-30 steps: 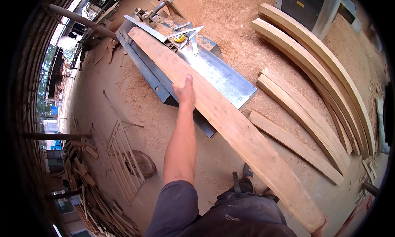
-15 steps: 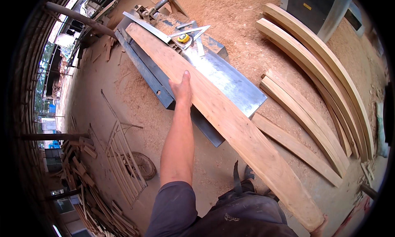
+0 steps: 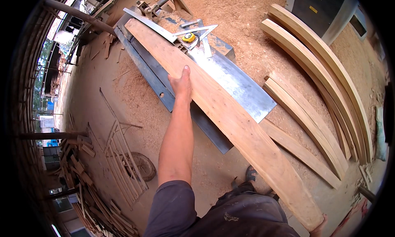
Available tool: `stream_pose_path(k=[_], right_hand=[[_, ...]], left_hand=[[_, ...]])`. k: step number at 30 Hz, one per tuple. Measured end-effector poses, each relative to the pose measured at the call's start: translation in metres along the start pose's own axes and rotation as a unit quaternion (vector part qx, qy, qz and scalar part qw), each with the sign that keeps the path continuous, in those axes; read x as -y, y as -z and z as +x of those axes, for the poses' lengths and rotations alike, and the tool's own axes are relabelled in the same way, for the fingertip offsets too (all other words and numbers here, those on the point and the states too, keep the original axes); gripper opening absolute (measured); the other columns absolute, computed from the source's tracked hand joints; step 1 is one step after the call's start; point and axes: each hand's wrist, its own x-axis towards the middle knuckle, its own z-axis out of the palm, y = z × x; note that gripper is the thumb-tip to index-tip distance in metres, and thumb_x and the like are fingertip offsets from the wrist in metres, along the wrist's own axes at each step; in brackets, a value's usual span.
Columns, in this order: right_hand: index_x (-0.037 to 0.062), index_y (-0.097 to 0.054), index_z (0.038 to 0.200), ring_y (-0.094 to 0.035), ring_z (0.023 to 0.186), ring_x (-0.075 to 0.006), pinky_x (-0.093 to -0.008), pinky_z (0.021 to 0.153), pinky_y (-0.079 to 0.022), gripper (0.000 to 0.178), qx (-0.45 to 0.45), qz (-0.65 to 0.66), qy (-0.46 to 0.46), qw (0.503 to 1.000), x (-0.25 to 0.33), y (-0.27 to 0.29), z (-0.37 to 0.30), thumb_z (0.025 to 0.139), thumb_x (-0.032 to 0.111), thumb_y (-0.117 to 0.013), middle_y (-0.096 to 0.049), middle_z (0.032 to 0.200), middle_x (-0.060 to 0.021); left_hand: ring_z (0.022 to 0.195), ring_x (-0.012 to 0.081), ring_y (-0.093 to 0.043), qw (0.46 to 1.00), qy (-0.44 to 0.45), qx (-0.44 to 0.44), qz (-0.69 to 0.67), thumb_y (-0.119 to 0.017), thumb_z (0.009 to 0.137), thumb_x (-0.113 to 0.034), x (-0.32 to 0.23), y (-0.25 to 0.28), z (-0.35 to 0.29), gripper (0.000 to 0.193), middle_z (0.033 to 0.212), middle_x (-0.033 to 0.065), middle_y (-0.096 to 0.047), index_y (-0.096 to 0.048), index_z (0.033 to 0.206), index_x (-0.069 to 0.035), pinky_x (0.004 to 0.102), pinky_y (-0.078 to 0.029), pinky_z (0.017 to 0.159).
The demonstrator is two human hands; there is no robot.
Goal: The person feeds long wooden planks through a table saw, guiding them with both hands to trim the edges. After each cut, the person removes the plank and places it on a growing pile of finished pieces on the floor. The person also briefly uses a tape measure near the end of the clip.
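A long, slightly curved wooden plank [image 3: 230, 117] runs from the far left toward my lower right, its far part lying over the metal bed of a woodworking machine, likely a jointer [image 3: 240, 83]. My left hand [image 3: 181, 84] grips the plank's left edge, thumb on the top face and fingers hidden beneath. At the near end, my right hand [image 3: 319, 228] holds the plank's tip, mostly hidden by the wood and the picture's rim. A metal fence [image 3: 153, 26] stands along the plank's far right side.
On the machine lie a yellow tape measure [image 3: 189, 37] and a metal set square [image 3: 207, 32]. Curved timbers [image 3: 317, 56] and shorter boards [image 3: 304, 117] rest on the floor at right. At left are a metal-frame cart [image 3: 125, 159] and scrap wood [image 3: 98, 208]. My sandalled foot [image 3: 251, 173] is below the plank.
The plank has slid slightly farther along the machine bed, away from me, with both hands keeping hold. The view has shifted a little, and more of my foot shows.
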Motion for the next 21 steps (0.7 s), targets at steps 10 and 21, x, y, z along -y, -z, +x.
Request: stream_pose_path(k=[10,21], right_hand=[[0.0026,-0.055,0.147,-0.063,0.126,-0.0382,-0.0499,0.105,-0.052,0.084,0.011,0.002,-0.003,1.000,-0.009,-0.017,0.003,0.093,0.066,-0.048,-0.063,0.143,-0.0168],[0.0029,-0.057,0.145,-0.063,0.124,-0.0370,-0.0488,0.104,-0.053,0.080,0.003,-0.004,0.009,1.000,-0.014,-0.053,-0.001,0.094,0.065,-0.047,-0.064,0.141,-0.0158]], left_hand=[[0.153,0.0379,-0.031,1.000,-0.001,-0.003,-0.011,-0.080,0.088,-0.032,-0.003,0.002,0.027,0.115,0.165,0.0335,-0.022,-0.004,0.159,0.016,0.0390,-0.027,0.125],[0.153,0.0382,-0.031,1.000,-0.008,-0.015,0.005,-0.079,0.088,-0.031,-0.014,0.003,0.046,0.115,0.165,0.0348,-0.022,-0.002,0.158,0.018,0.0382,-0.027,0.125]])
